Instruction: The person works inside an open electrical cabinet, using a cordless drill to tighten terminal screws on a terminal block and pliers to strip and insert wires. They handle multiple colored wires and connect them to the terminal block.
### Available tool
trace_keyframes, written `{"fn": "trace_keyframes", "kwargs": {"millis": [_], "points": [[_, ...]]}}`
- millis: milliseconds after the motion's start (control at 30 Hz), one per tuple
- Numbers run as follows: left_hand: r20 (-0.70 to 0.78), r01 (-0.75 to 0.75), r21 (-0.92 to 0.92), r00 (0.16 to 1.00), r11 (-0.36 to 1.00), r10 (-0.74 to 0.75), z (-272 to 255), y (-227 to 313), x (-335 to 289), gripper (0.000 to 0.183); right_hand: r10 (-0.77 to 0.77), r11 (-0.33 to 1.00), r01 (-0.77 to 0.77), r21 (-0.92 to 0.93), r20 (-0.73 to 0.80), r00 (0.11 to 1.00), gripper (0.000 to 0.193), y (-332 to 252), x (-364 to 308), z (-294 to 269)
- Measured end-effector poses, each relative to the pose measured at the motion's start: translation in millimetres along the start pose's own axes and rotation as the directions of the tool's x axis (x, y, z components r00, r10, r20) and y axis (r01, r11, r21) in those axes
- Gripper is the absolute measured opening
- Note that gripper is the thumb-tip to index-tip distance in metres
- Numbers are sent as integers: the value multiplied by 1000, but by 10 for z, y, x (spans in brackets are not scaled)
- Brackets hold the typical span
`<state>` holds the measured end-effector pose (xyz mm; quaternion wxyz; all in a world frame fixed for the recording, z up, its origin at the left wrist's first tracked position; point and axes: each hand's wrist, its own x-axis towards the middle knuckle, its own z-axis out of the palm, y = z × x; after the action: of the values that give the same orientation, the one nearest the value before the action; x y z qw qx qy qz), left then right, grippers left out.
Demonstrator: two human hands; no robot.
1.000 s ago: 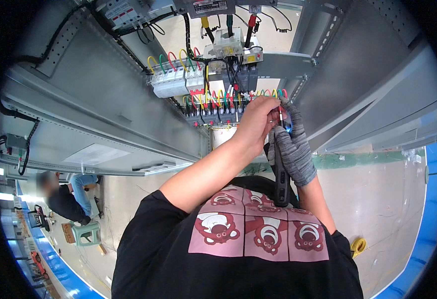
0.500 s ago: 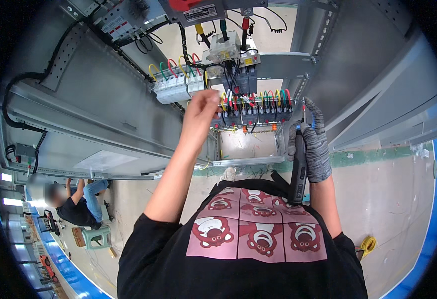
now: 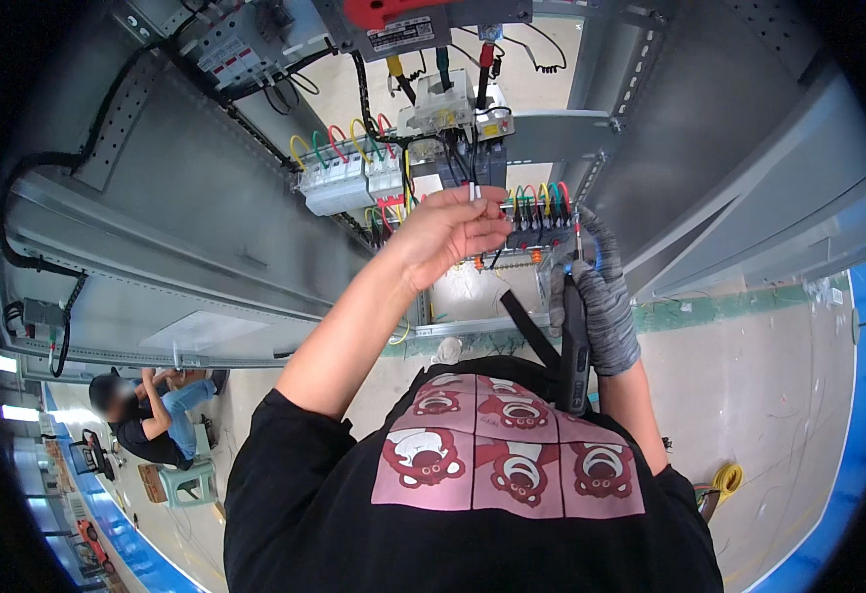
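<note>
My bare left hand [image 3: 443,239] reaches over the middle of a row of dark breakers [image 3: 542,238] inside the cabinet. Its fingertips are closed on thin black wires [image 3: 474,188] with white sleeves; the exact ends are partly hidden by the fingers. My right hand [image 3: 606,321], in a grey knitted glove, grips a black electric screwdriver [image 3: 574,346] upright, its thin bit pointing toward the right end of the row. Yellow, green and red wires [image 3: 552,190] loop into the breakers' tops. My left hand covers the middle of that row.
White breakers [image 3: 339,185] with coloured wires sit left of the row. Above hangs a dark device with a red part [image 3: 384,12], with thick cables below it. Metal cabinet walls [image 3: 710,128] stand on both sides. Another person [image 3: 156,420] sits at the far left beside a green stool [image 3: 191,484].
My left hand has moved right, from the row's left end to its middle, and now pinches the wires. My right hand and the screwdriver have shifted slightly left and down.
</note>
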<state>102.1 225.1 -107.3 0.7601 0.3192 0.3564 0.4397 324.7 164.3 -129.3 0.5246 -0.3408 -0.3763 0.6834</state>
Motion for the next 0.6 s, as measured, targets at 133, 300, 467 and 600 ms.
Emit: {"fn": "trace_keyframes", "kwargs": {"millis": [133, 300, 467, 600], "points": [[205, -188, 68, 964, 980, 170, 75, 268, 84, 30, 8, 1000, -8, 2, -23, 1000, 57, -3, -11, 47], [235, -483, 286, 873, 828, 428, -10, 720, 404, 35, -19, 1000, 19, 3, 27, 999, 56, 45, 10, 79], [211, -370, 594, 928, 714, 306, -41, 439, 344, 35, -25, 1000, 25, -12, 33, 999, 57, 20, 5, 107], [147, -340, 542, 939, 768, 312, -71, 345, 294, 32, 2, 1000, -2, 9, 21, 1000, 57, 8, 7, 123]]}}
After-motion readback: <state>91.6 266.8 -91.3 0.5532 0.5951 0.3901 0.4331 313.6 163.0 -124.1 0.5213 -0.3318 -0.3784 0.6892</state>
